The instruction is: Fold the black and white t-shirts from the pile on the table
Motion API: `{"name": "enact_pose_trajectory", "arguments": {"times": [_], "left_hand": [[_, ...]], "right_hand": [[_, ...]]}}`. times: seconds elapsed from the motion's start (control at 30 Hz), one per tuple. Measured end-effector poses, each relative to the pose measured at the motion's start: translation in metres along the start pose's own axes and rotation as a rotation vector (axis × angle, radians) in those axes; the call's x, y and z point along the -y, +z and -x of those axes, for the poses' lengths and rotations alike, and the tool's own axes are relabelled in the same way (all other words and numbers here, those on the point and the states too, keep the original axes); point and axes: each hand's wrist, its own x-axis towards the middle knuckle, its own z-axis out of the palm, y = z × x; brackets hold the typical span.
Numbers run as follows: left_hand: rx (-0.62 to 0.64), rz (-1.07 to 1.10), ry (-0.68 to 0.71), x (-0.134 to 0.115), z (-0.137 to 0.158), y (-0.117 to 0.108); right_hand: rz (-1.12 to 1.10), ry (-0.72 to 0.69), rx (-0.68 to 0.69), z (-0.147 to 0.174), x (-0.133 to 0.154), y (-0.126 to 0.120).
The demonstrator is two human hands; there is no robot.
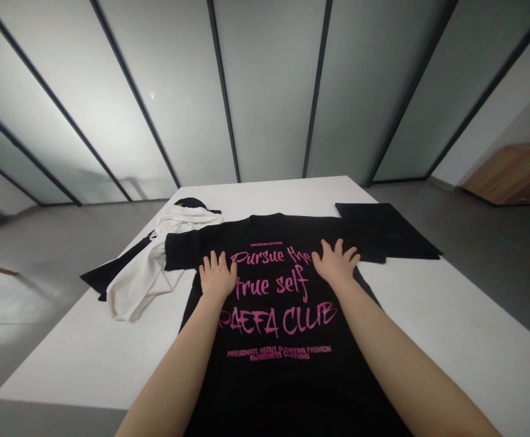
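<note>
A black T-shirt [274, 379] with pink lettering lies spread out on the white table, its collar at the far side and its sleeves out to both sides. My left hand [218, 276] rests flat on the shirt's left side, just below the left sleeve, fingers apart. On the right side of the chest, beside the top line of lettering, my right hand [335, 262] lies with its fingers spread. Neither hand grips any fabric. The shirt's lower end runs out of view at the bottom, between my forearms.
White and black clothes [149, 267] lie in a loose heap at the table's left, partly over its edge. A folded black cloth [387, 227] sits at the right, touching the right sleeve. Frosted glass panels [269, 91] stand behind the white table [474, 340]. A wooden piece [515, 173] is at far right.
</note>
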Motion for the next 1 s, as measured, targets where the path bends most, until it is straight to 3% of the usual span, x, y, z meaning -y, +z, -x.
{"name": "enact_pose_trajectory", "arguments": {"times": [0.07, 0.2, 0.3, 0.47, 0.83, 1.0], "left_hand": [[-0.031, 0.019, -0.026, 0.003, -0.002, -0.004], [-0.139, -0.024, -0.234, 0.020, -0.009, -0.018], [-0.074, -0.052, -0.300, 0.033, -0.012, -0.027], [0.064, 0.076, -0.263, 0.036, -0.015, -0.034], [0.093, 0.147, -0.128, 0.051, -0.022, -0.032], [0.121, 0.131, -0.145, 0.048, -0.016, -0.033]], "right_hand": [[-0.030, -0.015, -0.031, 0.002, 0.001, -0.004], [-0.084, 0.092, -0.124, 0.002, -0.007, -0.016], [-0.103, 0.161, -0.131, 0.000, -0.016, -0.025], [-0.106, 0.125, -0.026, -0.004, -0.026, -0.035], [-0.176, 0.038, 0.007, -0.021, -0.045, -0.031], [-0.123, -0.003, 0.015, -0.021, -0.051, -0.029]]}}
